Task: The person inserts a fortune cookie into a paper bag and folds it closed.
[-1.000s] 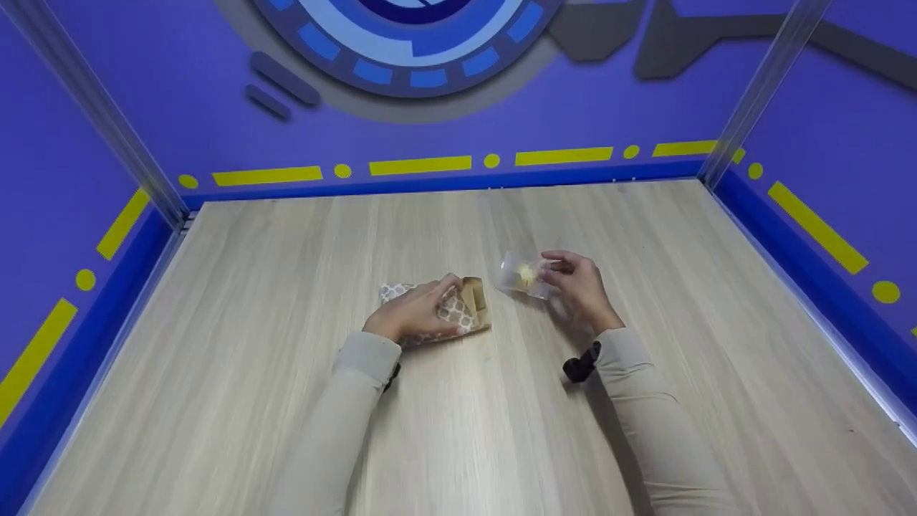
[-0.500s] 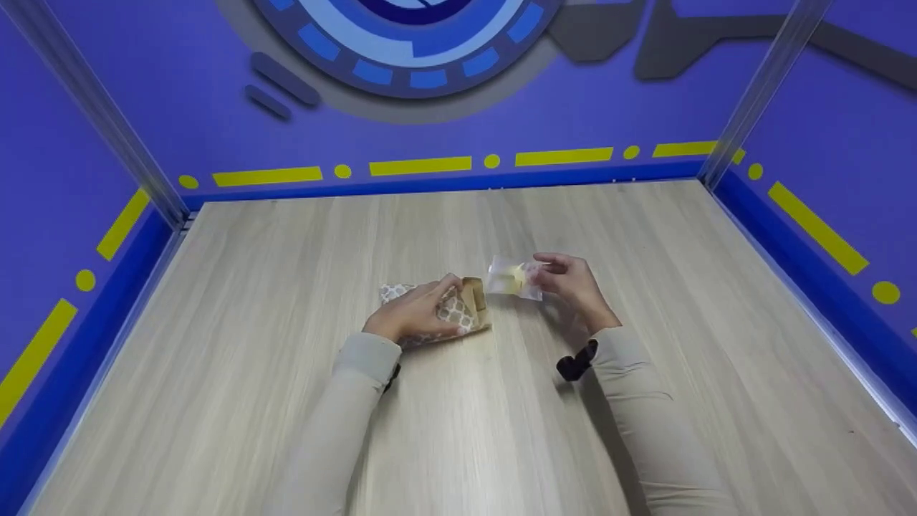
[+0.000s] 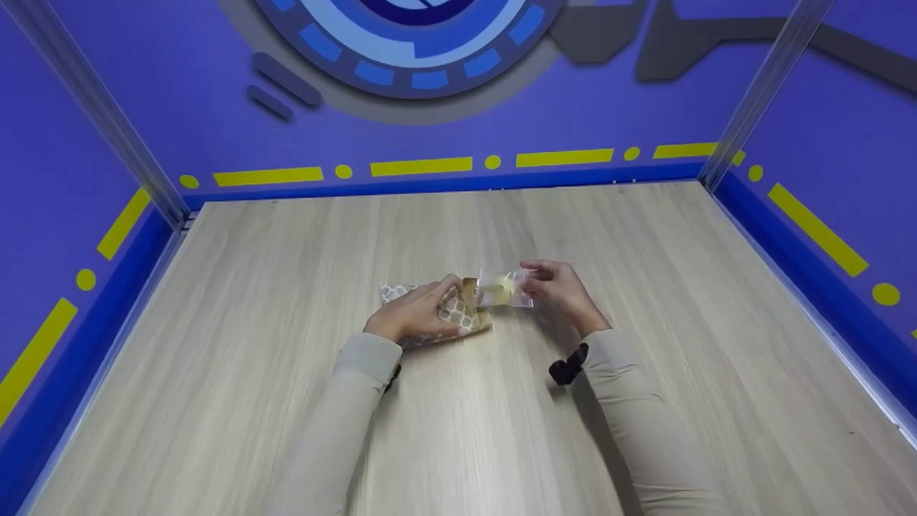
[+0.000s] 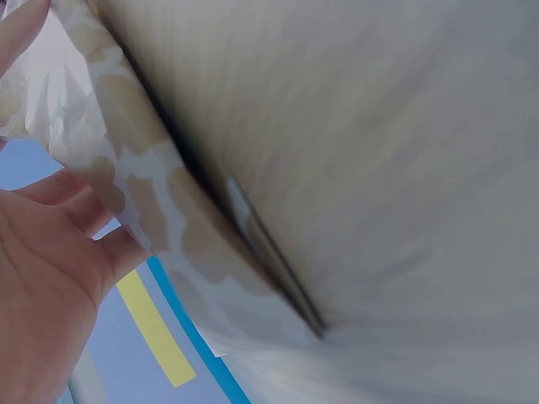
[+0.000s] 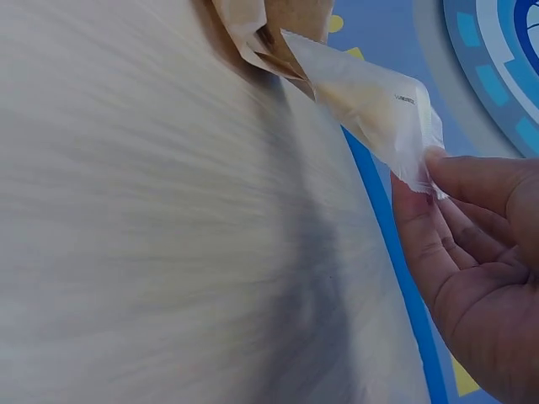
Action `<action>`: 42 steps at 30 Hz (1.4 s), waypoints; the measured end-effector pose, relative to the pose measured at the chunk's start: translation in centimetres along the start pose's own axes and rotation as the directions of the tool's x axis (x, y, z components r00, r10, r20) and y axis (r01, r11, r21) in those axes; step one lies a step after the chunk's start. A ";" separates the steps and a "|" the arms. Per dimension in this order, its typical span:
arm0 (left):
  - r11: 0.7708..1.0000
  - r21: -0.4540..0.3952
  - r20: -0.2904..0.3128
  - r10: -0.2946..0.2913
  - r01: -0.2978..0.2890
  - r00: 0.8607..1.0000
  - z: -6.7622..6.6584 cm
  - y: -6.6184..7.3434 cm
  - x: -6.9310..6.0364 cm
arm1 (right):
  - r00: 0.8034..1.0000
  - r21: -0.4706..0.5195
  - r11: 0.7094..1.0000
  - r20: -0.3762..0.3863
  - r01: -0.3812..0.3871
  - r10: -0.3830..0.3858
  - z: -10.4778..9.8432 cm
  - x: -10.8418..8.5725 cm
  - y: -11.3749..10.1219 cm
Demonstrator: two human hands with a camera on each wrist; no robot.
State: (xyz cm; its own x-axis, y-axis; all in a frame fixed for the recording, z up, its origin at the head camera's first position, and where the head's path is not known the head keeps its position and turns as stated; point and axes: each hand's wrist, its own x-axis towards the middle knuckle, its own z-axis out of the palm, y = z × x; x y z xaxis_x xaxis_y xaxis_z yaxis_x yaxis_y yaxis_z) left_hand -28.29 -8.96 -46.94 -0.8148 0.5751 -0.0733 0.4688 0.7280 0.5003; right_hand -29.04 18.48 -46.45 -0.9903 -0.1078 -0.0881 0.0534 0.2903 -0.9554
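My left hand (image 3: 414, 313) grips a paper bag (image 3: 456, 312) with a white lattice print, which lies on its side on the table. The bag's brown mouth faces right and stands open. My right hand (image 3: 566, 292) pinches the right edge of a small translucent packet (image 3: 493, 288) with something pale yellow inside. In the right wrist view, the packet (image 5: 362, 97) has its far corner at the bag's mouth (image 5: 290, 29), held between thumb and fingers. The left wrist view has the bag's printed side (image 4: 139, 168) in front of the left fingers; the bag's inside is hidden there.
A wood-grain table (image 3: 286, 258) extends around both hands. Blue panels (image 3: 430, 136) with yellow marks stand behind it and at both sides. A black wrist camera (image 3: 569, 365) juts from the right sleeve above the tabletop.
My right hand has carried the packet left and slightly toward me, from a gap beside the bag to its mouth. The left hand and bag have stayed in place.
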 end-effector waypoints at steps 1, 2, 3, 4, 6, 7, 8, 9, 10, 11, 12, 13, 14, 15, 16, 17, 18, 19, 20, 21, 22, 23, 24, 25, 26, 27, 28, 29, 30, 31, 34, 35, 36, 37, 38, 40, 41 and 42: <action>1.000 0.000 -0.002 0.002 -0.002 1.000 0.0 0.0 0.0 | 1.000 0.001 1.000 0.005 0.001 -0.001 0.1 0.0 0.0; 1.000 0.000 -0.001 0.003 -0.003 1.000 0.0 0.0 0.0 | 1.000 0.004 1.000 0.010 0.000 0.000 0.2 0.0 0.1; 1.000 0.001 -0.001 0.004 -0.004 1.000 0.0 0.0 0.0 | 1.000 0.014 1.000 0.014 -0.004 0.004 0.3 0.0 0.1; 1.000 0.001 0.000 0.005 -0.005 1.000 0.0 0.0 0.1 | 1.000 0.020 1.000 0.021 -0.005 0.005 0.4 0.0 0.1; 1.000 0.001 0.000 0.012 -0.012 1.000 0.1 0.0 0.1 | 1.000 0.028 1.000 0.025 -0.014 0.013 0.6 0.0 0.1; 1.000 0.002 -0.001 0.016 -0.016 1.000 0.0 0.0 0.1 | 1.000 0.030 0.999 0.025 -0.013 0.012 0.8 0.2 0.5; 1.000 0.003 0.000 0.018 -0.018 1.000 0.1 0.0 0.1 | 0.999 0.022 1.000 0.029 -0.014 0.013 0.9 0.2 0.5; 1.000 0.002 -0.001 0.022 -0.022 1.000 0.1 0.0 0.1 | 0.999 0.018 1.000 0.030 -0.020 0.019 1.0 0.2 0.5; 1.000 0.000 -0.003 0.024 -0.024 1.000 0.1 0.0 0.1 | 0.999 0.006 1.000 0.033 -0.020 0.019 1.2 0.2 0.5; 1.000 0.000 -0.005 0.026 -0.026 1.000 0.1 0.0 0.1 | 0.999 0.000 1.000 0.032 -0.025 0.025 1.3 0.2 0.5; 1.000 -0.002 -0.004 0.023 -0.023 1.000 0.1 0.0 0.1 | 0.999 -0.007 1.000 0.035 -0.029 0.029 1.4 0.2 0.4; 1.000 -0.004 -0.004 0.020 -0.020 1.000 0.1 0.0 0.1 | 0.999 -0.008 0.999 0.036 -0.032 0.033 1.6 0.3 0.4; 1.000 -0.005 -0.004 0.016 -0.016 1.000 0.1 0.0 0.1 | 0.999 -0.011 0.999 0.038 -0.034 0.034 1.7 0.3 0.4; 1.000 -0.006 -0.005 0.011 -0.011 1.000 0.1 0.0 0.0 | 0.999 -0.011 0.999 0.039 -0.038 0.038 1.9 0.3 0.3; 1.000 -0.006 -0.006 0.006 -0.006 1.000 0.1 0.1 0.0 | 0.998 -0.006 0.999 0.042 -0.036 0.037 2.0 0.3 0.4; 1.000 -0.007 -0.005 0.002 -0.002 1.000 0.1 0.1 0.0 | 0.998 0.000 0.999 0.043 -0.038 0.038 2.1 0.3 0.4; 1.000 -0.007 -0.003 -0.002 0.002 1.000 0.1 0.1 0.0 | 0.998 0.002 0.999 0.043 -0.036 0.036 2.3 0.3 0.4; 1.000 -0.006 -0.003 -0.005 0.005 1.000 0.1 0.1 0.0 | 0.999 0.002 1.000 0.045 -0.029 0.029 2.4 0.3 0.4; 1.000 -0.004 -0.001 -0.008 0.008 1.000 0.1 0.1 0.1 | 0.999 -0.001 1.000 0.049 -0.023 0.023 2.5 0.3 0.5; 1.000 -0.002 0.001 -0.009 0.009 1.000 0.1 0.2 0.1 | 0.999 -0.004 1.000 0.050 -0.023 0.023 2.5 0.4 0.5; 1.000 0.000 0.002 -0.007 0.007 1.000 0.1 0.2 0.1 | 0.999 -0.001 1.000 0.049 -0.021 0.021 2.6 0.4 0.6; 1.000 0.001 0.003 -0.008 0.008 1.000 0.1 0.2 0.1 | 0.999 -0.006 1.000 0.050 -0.021 0.021 2.7 0.4 0.6; 1.000 0.002 0.004 -0.009 0.009 1.000 0.1 0.2 0.1 | 0.998 -0.012 1.000 0.051 -0.020 0.020 2.8 0.4 0.6; 1.000 0.004 0.004 -0.009 0.009 1.000 0.1 0.2 0.1 | 0.998 -0.013 1.000 0.055 -0.017 0.017 2.9 0.4 0.6; 1.000 0.005 0.005 -0.009 0.009 1.000 0.0 0.2 0.1 | 0.998 -0.009 1.000 0.055 -0.023 0.024 3.0 0.4 0.5; 1.000 0.005 0.004 -0.009 0.009 1.000 0.0 0.3 0.1 | 0.998 -0.009 1.000 0.055 -0.028 0.028 3.1 0.4 0.5; 1.000 0.004 0.004 -0.010 0.010 1.000 0.0 0.3 0.1 | 0.998 -0.003 1.000 0.056 -0.031 0.031 3.2 0.4 0.5; 1.000 0.003 0.004 -0.011 0.011 1.000 0.0 0.3 0.1 | 0.998 -0.002 0.999 0.059 -0.035 0.035 3.3 0.3 0.4; 1.000 0.003 0.004 -0.009 0.009 1.000 0.0 0.3 0.1 | 0.997 0.000 0.999 0.062 -0.040 0.040 3.4 0.3 0.3; 1.000 0.004 0.003 -0.006 0.006 1.000 0.0 0.3 0.1 | 0.997 0.006 0.999 0.065 -0.044 0.044 3.5 0.3 0.2; 1.000 -0.002 0.005 0.003 -0.003 1.000 0.0 0.2 0.1 | 0.996 -0.026 0.999 0.077 -0.035 0.037 3.7 0.3 0.1; 1.000 -0.005 0.004 0.008 -0.008 1.000 0.0 0.2 0.1 | 0.996 -0.041 0.999 0.084 -0.025 0.029 3.7 0.4 0.0; 1.000 -0.007 0.004 0.010 -0.010 1.000 0.0 0.1 0.1 | 0.996 -0.048 0.999 0.089 -0.023 0.027 3.8 0.4 0.0; 1.000 -0.010 0.004 0.014 -0.014 1.000 0.0 0.1 0.1 | 0.995 -0.054 0.998 0.093 -0.022 0.027 3.8 0.5 0.0; 1.000 -0.013 0.005 0.016 -0.016 1.000 0.0 0.1 0.1 | 0.995 -0.064 0.998 0.096 -0.018 0.024 3.9 0.5 0.1; 1.000 -0.012 0.004 0.020 -0.020 1.000 0.0 0.0 0.1 | 0.994 -0.046 0.999 0.102 -0.029 0.034 4.1 0.6 0.1; 1.000 -0.011 0.003 0.022 -0.022 1.000 0.0 0.0 0.1 | 0.994 -0.035 0.999 0.104 -0.033 0.036 4.2 0.6 0.1; 1.000 -0.010 0.003 0.023 -0.023 1.000 0.0 0.0 0.1 | 0.994 -0.022 0.999 0.105 -0.040 0.042 4.3 0.6 0.1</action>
State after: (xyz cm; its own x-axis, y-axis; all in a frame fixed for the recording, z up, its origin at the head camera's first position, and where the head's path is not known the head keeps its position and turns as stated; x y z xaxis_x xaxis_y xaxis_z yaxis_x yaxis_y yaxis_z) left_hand -28.36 -8.87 -46.94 -0.8027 0.5928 -0.0649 0.4836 0.7108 0.5107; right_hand -29.11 14.34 -47.80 -0.9681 -0.1946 -0.1576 0.0905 0.3150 -0.9448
